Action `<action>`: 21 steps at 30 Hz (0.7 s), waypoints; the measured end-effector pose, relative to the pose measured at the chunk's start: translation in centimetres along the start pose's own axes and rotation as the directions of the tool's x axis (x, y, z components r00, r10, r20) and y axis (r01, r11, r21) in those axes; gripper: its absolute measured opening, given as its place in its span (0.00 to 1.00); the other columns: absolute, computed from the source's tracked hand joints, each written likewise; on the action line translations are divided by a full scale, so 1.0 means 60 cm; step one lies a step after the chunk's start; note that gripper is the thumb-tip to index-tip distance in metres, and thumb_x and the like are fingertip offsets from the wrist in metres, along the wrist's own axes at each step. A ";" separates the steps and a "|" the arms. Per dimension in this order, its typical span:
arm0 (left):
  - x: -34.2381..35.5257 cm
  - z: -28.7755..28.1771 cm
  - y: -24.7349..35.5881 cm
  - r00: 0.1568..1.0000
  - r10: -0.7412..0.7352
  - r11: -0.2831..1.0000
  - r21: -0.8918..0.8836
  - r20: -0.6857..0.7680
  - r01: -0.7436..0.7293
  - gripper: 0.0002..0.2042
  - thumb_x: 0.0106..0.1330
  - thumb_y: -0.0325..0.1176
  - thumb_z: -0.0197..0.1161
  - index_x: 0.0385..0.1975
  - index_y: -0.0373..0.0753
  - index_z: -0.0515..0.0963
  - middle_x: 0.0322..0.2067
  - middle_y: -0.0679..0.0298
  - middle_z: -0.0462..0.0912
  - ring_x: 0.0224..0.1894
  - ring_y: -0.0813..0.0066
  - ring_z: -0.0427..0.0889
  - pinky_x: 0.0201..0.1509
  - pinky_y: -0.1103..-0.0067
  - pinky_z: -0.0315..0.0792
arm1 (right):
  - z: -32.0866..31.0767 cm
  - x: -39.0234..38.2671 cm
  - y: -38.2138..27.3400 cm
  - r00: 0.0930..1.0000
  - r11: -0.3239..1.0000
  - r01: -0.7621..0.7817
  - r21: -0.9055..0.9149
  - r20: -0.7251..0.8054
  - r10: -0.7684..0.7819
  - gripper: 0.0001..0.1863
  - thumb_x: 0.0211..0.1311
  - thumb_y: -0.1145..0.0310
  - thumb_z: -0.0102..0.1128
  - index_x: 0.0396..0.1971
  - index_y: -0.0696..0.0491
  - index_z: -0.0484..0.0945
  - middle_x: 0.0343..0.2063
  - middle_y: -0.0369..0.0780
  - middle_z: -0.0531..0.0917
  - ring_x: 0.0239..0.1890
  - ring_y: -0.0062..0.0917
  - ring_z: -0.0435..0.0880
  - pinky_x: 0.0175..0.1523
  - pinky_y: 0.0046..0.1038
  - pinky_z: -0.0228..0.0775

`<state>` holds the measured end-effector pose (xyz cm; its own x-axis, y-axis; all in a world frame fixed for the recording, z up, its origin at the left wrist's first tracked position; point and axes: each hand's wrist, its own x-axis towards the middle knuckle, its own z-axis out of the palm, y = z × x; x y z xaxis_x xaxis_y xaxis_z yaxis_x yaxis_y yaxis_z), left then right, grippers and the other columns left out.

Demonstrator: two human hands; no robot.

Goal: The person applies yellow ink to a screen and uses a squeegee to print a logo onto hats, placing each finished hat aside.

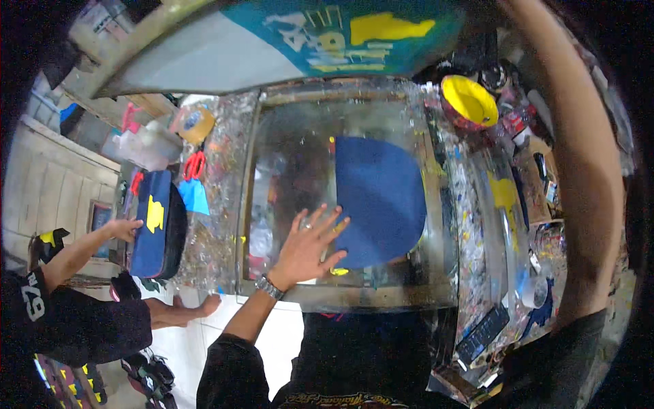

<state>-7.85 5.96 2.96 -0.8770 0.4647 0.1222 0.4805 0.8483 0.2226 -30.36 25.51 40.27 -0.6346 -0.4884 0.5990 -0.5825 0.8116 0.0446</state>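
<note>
A dark blue D-shaped piece of fabric lies on a glass panel set in a wooden frame. My left hand, with rings and a steel watch at the wrist, rests with spread fingers at the piece's straight left edge. Small yellow marks show on the glass at the fabric's corners. My right arm reaches up along the right side, and its hand is beyond the top edge. Above the glass, a raised screen-printing frame with a green area, pale shapes and yellow ink tilts upward.
At the left, another person's hand touches a dark blue case with a yellow print. Near it are red-handled scissors and a tape roll. A yellow bowl stands at the back right. Ink stains cover the table.
</note>
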 end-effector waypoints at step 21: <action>-0.122 -0.026 0.073 0.467 -0.883 -0.030 -0.998 0.051 0.052 0.24 0.71 0.36 0.59 0.53 0.25 0.57 0.39 0.45 0.80 0.31 0.65 0.86 0.34 0.74 0.83 | 0.176 -0.458 -0.158 0.955 0.983 -0.005 0.185 0.292 -0.050 0.19 0.58 0.48 0.63 0.33 0.50 0.76 0.24 0.44 0.81 0.29 0.40 0.82 0.43 0.46 0.70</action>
<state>0.69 5.89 4.53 -0.8335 -0.5193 -0.1888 -0.0598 -0.2550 0.9651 -12.77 27.85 14.98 -0.7255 -0.6005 0.3362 -0.6629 0.7410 -0.1071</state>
